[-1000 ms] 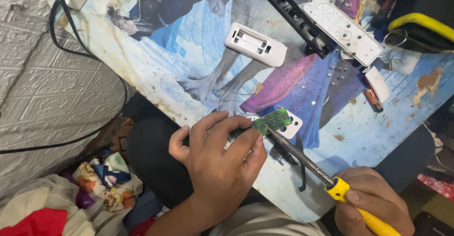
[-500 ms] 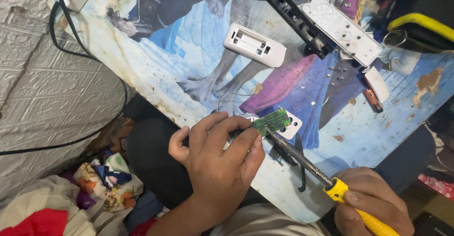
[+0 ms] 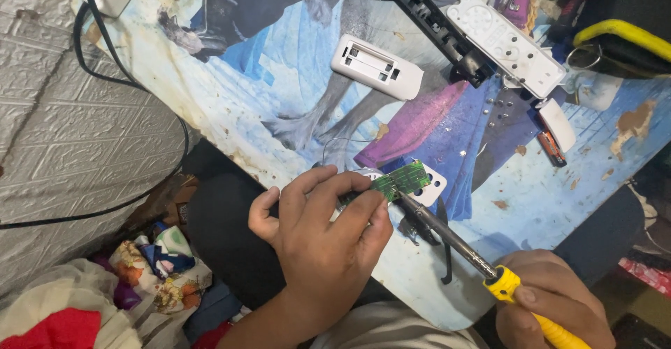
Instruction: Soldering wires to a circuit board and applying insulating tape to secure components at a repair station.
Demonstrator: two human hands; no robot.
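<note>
1. Left hand (image 3: 325, 240) is closed in a pinch on a small green circuit board (image 3: 395, 181); thumb & fingers grip its near end, far end sticks out past the fingertips.
2. Board is held just above the near edge of the table (image 3: 538, 209), tilted, over a small white plastic piece (image 3: 432, 184) w/ a hole in it.
3. Right hand (image 3: 552, 307) is wrapped tight round the yellow handle of a soldering iron (image 3: 475, 254), low right in view.
4. Iron's dark metal shaft runs up-left from the handle; its tip sits at the underside/near edge of the board, right by the left fingertips. Can't tell if the tip actually touches.
5. Table has a worn blue & purple picture cover.
6. Farther back on it: white plastic housing (image 3: 376, 67) w/ an open slot, well apart from the hands.
7. Top right: long white panel (image 3: 504, 40) lying across a black casing (image 3: 439, 27), small screws scattered near.
8. Black cable (image 3: 168, 111) hangs off the table's left side along a grey textured wall (image 3: 63, 132).
9. Bundle of coloured cloth (image 3: 150, 286) lies lower left, below the table.
</note>
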